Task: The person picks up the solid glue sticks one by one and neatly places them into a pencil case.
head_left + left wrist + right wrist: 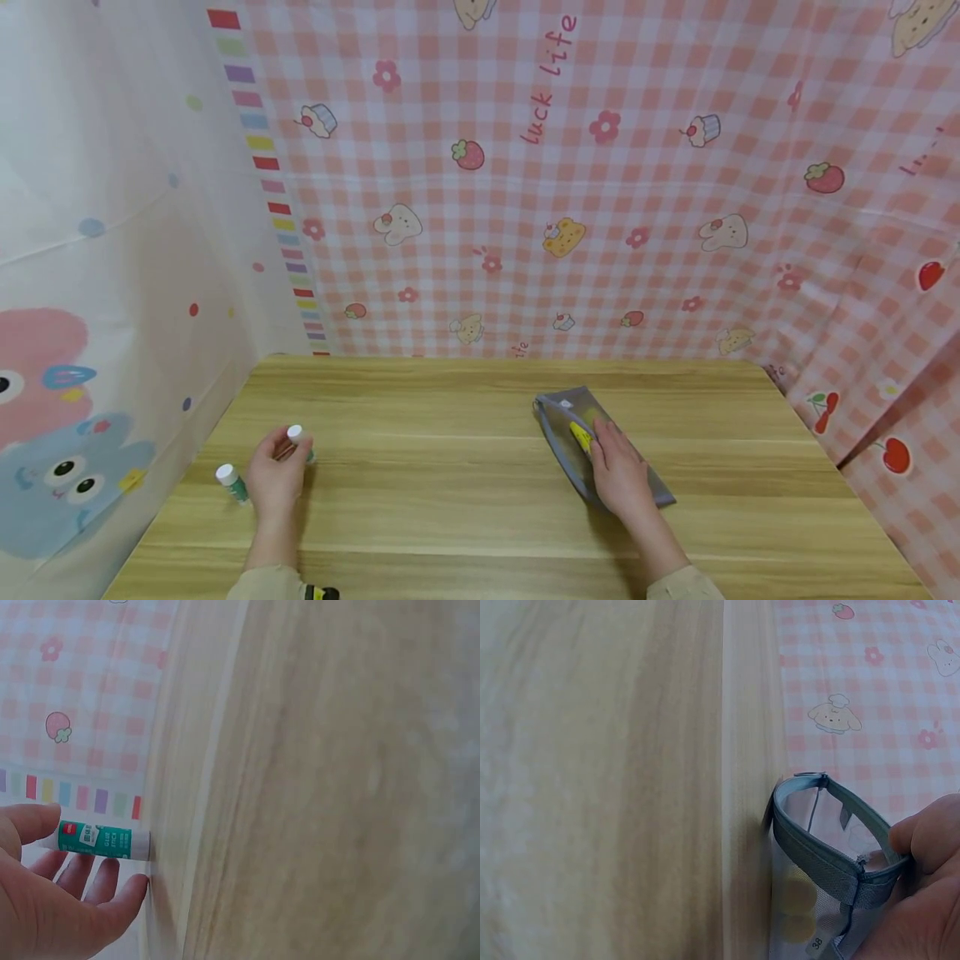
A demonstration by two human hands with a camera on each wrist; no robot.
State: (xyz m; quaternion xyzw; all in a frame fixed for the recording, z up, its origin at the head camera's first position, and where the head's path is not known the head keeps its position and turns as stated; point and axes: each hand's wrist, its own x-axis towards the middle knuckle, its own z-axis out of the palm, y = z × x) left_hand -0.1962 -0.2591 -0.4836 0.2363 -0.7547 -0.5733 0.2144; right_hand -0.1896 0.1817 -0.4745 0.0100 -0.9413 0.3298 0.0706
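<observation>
With the left grip [277, 477], pinching a green glue stick [105, 840] near its white upper end, well to the left of a grey mesh pouch [558, 446]; setting the thumb against one side and curling the fingers about the other. Holding the stick upright or close to it, low over the surface [435, 517]; whether bearing its weight or only steadying it, not showing clearly.

With the right grip [621, 475], pinching the rim of the pouch, thumb above and fingers beneath, lifting the upper edge and so holding the mouth agape. Facing that mouth leftward, toward the pinched stick, across a bare stretch of surface left of the pouch. Turning chiefly, by this judgement, on that difference in axis: standing the stick on end while gaping the pouch sideways, so probably needing a tilt to match. Having the left grip far nearer the stick, the right one already at the pouch.

Showing yellow just within the pouch's mouth, a lettered item [581, 437]. Standing farther left of the pouch, beyond the left grip and untouched, a second glue stick [234, 485].
</observation>
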